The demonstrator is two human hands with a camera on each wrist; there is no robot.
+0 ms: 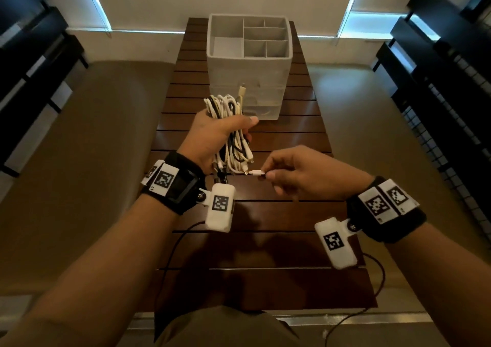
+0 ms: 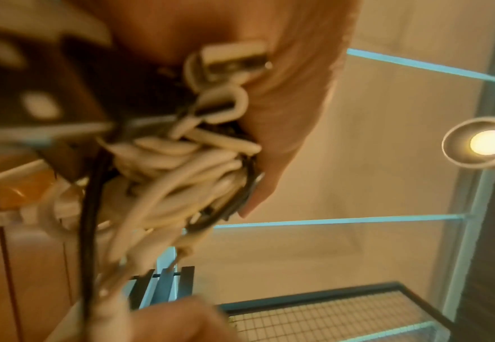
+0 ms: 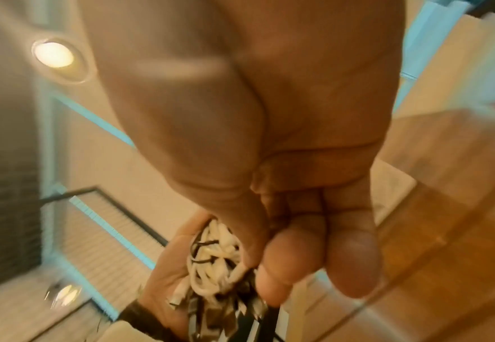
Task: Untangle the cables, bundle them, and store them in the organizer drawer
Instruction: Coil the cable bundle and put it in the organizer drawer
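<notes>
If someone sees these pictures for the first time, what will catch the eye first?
First the thick bundle of white and black cables gripped in the left hand, raised above the dark slatted table. Next the right hand, pinching a white connector at the bundle's lower end. Behind them stands the pale organizer, its top compartments empty.

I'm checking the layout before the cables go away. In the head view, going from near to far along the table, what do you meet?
Right hand pinching a white plug → left hand gripping the cable bundle → organizer at the far end of the table.
</notes>
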